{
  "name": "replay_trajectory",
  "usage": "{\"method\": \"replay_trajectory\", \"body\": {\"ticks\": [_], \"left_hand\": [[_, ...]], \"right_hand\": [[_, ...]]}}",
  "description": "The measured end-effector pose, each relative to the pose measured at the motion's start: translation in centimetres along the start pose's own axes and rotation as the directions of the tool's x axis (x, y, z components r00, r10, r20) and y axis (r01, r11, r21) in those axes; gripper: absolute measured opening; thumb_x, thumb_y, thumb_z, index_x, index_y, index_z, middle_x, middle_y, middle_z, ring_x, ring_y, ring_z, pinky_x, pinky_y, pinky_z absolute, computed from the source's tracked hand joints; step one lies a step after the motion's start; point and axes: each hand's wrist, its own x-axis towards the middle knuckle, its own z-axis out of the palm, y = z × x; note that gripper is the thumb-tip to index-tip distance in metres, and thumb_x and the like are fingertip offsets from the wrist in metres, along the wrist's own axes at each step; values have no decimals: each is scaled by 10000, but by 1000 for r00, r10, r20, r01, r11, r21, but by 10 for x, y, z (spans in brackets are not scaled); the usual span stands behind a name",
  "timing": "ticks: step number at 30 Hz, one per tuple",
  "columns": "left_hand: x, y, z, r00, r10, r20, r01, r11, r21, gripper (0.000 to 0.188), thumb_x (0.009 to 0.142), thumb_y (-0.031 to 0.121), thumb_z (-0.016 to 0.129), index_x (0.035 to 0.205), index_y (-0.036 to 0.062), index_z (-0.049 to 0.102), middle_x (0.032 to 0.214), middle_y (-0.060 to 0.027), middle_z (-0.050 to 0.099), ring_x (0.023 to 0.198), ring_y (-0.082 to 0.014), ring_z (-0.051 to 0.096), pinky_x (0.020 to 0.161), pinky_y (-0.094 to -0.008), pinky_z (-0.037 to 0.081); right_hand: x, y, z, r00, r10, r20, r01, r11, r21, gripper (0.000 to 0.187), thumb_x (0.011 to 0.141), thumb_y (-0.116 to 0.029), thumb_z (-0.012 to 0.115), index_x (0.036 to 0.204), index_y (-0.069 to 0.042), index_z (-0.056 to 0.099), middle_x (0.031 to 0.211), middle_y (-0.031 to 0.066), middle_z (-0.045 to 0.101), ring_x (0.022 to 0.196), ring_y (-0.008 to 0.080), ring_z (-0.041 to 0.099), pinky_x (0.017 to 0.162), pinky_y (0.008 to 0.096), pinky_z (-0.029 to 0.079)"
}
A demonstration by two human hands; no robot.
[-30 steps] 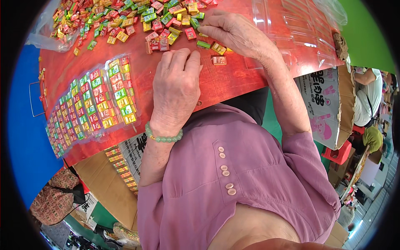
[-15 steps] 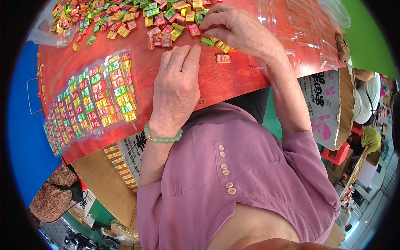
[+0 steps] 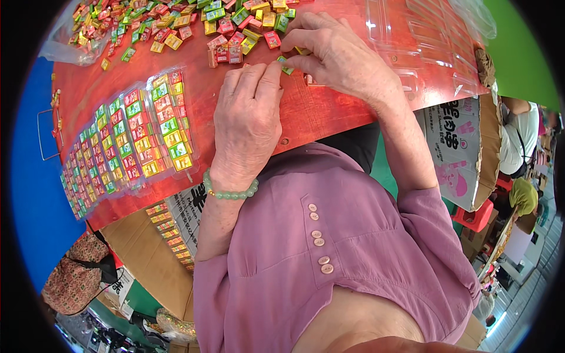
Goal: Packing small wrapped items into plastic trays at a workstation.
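Observation:
Small red, green and yellow boxes (image 3: 222, 54) lie on the red table. My left hand (image 3: 248, 115), with a green bead bracelet at the wrist, rests just nearer than a short row of them. Its fingers are pressed together and bent down; whatever is under them is hidden. To its right, my right hand (image 3: 344, 56) curls over the boxes, its fingers closed at a small green box (image 3: 285, 66). A yellow box (image 3: 301, 51) shows partly between those fingers, and a red box (image 3: 312, 80) is partly covered by the same hand.
A heap of loose boxes (image 3: 170, 23) spreads along the far side. Filled clear plastic trays (image 3: 138, 126) overlap at the left. Clear trays (image 3: 435, 35) lie at the far right. Cardboard cartons (image 3: 456, 147) stand below the table edge.
My right hand has come down and nearer, over the yellow and red boxes. The green box has shifted left and tilted. My left hand has hardly moved.

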Motion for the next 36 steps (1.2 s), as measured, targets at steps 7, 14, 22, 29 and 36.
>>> {"method": "replay_trajectory", "body": {"ticks": [7, 14, 22, 29, 36], "left_hand": [[-4, 2, -4, 997, -53, -63, 51, 998, -31, 575, 779, 55, 827, 1306, -20, 610, 1180, -156, 623, 1011, -326, 612, 875, -413, 543], [-12, -2, -10, 987, -148, -61, 149, 989, 17, 596, 785, 99, 843, 1321, -13, 606, 1221, -152, 600, 1045, -337, 599, 883, -421, 540], [-6, -2, -15, 981, -191, 23, 189, 979, 72, 514, 838, 167, 816, 1278, -14, 621, 1197, -149, 601, 1083, -338, 598, 897, -420, 534], [-1, -6, -22, 969, -223, 103, 219, 975, 43, 482, 829, 175, 824, 1233, -18, 646, 1079, -126, 603, 1009, -313, 630, 840, -423, 536], [-1, -5, -25, 945, -278, 173, 298, 949, -103, 357, 840, 102, 798, 1149, -18, 665, 1028, -142, 602, 889, -339, 657, 770, -431, 546]], "right_hand": [[-3, 13, -1, 996, -73, -53, 78, 991, 107, 268, 911, -156, 742, 1138, -19, 703, 1155, 103, 648, 1074, 305, 642, 903, 430, 527], [-7, 8, -2, 1000, 0, 27, -6, 974, 227, 342, 882, -39, 742, 1218, -7, 685, 1168, 122, 637, 970, 288, 700, 797, 382, 576], [1, 7, -1, 993, -69, 97, 41, 962, 269, 376, 856, 27, 721, 1228, 4, 670, 1189, 144, 619, 917, 301, 707, 766, 379, 592], [2, 7, 1, 992, -64, 112, 34, 967, 253, 362, 874, 6, 698, 1231, 11, 639, 1174, 160, 611, 953, 336, 697, 762, 406, 590], [1, 5, -2, 980, -119, 162, 83, 974, 211, 382, 841, -10, 709, 1219, -8, 648, 1159, 170, 610, 993, 375, 667, 821, 445, 555]]}}
